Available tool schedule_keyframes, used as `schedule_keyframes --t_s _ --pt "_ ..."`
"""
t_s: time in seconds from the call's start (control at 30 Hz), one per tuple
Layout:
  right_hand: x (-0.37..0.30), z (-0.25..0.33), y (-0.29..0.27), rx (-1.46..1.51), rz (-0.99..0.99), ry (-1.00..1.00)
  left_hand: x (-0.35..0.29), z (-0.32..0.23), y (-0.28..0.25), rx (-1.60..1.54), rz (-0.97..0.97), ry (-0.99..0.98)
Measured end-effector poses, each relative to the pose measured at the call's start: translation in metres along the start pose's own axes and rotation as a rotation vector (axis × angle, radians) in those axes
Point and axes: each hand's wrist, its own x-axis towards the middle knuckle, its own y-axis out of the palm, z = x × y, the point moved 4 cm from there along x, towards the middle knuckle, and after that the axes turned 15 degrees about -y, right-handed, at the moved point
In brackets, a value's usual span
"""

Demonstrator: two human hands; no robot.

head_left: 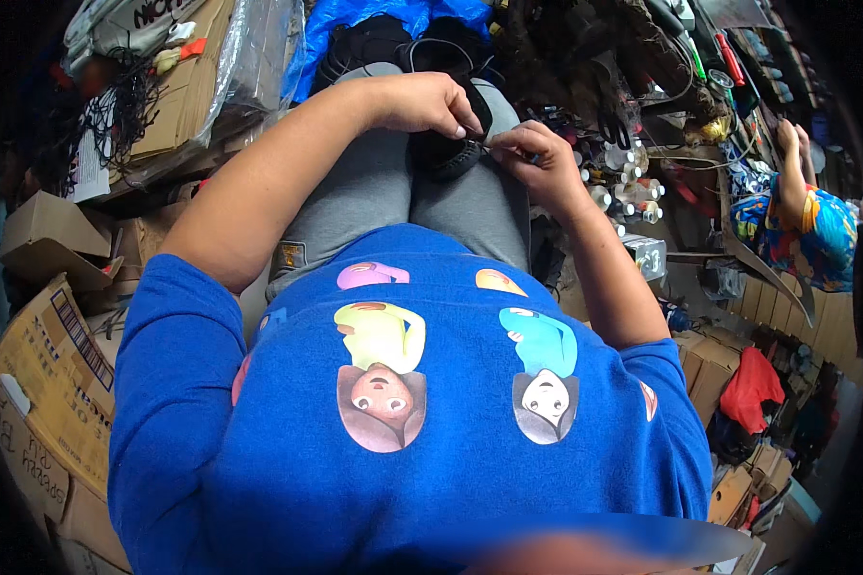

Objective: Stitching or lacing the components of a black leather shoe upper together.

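A black shoe (444,158) with a ridged edge rests between my thighs, over my grey trousers (340,206). My left hand (431,102) reaches over it from the left, thumb and fingers closed in a pinch at the shoe's upper edge. From the other side my right hand (539,165) comes close to the same spot, its thumb and forefinger pressed together. Only a small gap parts the two sets of fingertips. Whatever is pinched there is too thin or small to make out.
Flattened cardboard (177,105) in clear plastic lies at the far left, with an open carton (53,240) nearer. Several small bottles (633,196) stand to my right. Beyond them a person in a bright patterned garment (820,235) is at the far right. A red bag (750,388) lies near boxes.
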Motion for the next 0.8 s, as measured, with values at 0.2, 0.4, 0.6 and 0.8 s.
schedule_keyframes --t_s 0.2,0.4,0.6,0.8 --pt "0.006 0.028 -0.004 -0.228 0.124 0.003 0.004 0.000 0.003 0.160 0.029 -0.030" --pt "0.035 0.043 -0.004 -0.564 0.437 -0.253 0.006 -0.002 0.005 0.250 0.019 -0.008" --pt "0.043 0.029 0.000 -0.332 0.405 -0.162 0.011 0.011 -0.001 0.225 -0.314 0.088" --pt "0.033 0.012 0.005 -0.045 0.327 0.128 -0.004 -0.004 0.002 0.247 -0.588 0.219"
